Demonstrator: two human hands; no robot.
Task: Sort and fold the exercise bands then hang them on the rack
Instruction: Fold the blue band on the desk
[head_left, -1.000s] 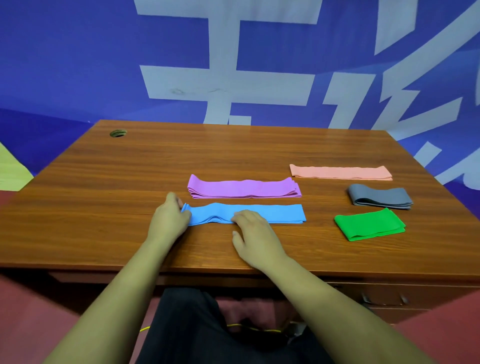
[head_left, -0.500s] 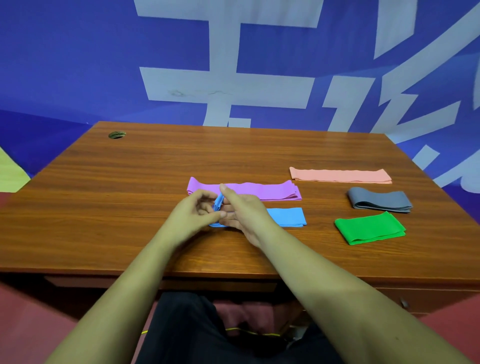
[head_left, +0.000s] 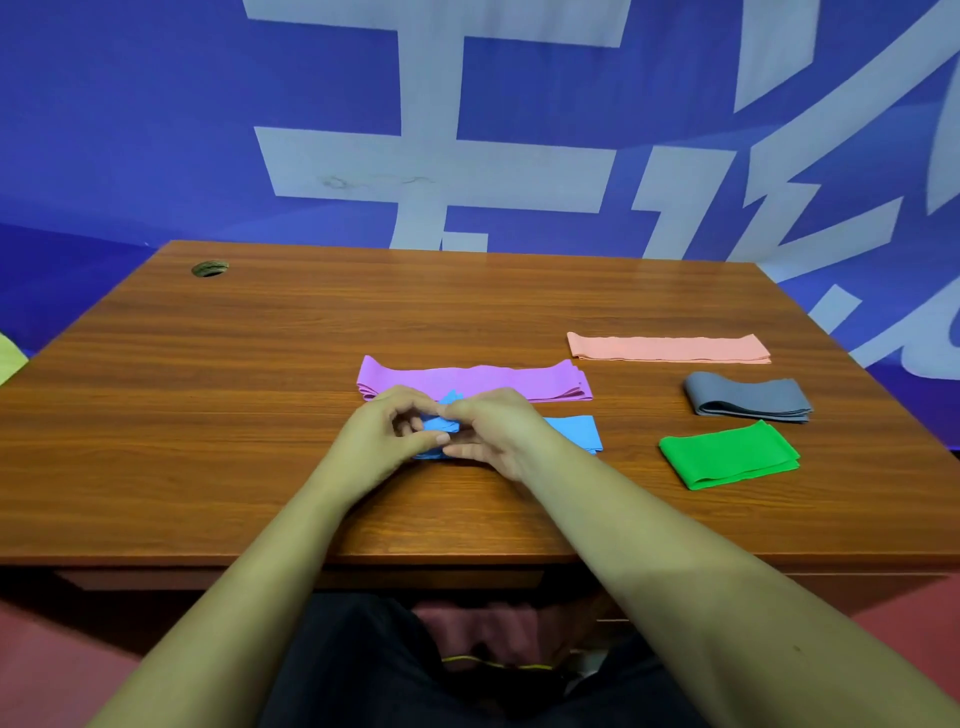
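Note:
A blue band (head_left: 574, 432) lies near the middle of the wooden table (head_left: 260, 415), its left part lifted and bunched between my hands. My left hand (head_left: 382, 441) and my right hand (head_left: 498, 431) meet over it, and both pinch its folded left end. Just behind them lies a long purple band (head_left: 483, 379). At the right lie a long pink band (head_left: 667, 347), a folded grey band (head_left: 748, 397) and a folded green band (head_left: 727, 454). No rack is in view.
A round cable hole (head_left: 210, 268) sits in the table's far left corner. A blue wall with large white shapes stands behind the table. My dark-clothed lap shows below the front edge.
My left hand lifted the blue band's left end and brought it right to meet my right hand. The band now lies about half as long. The other bands have not moved.

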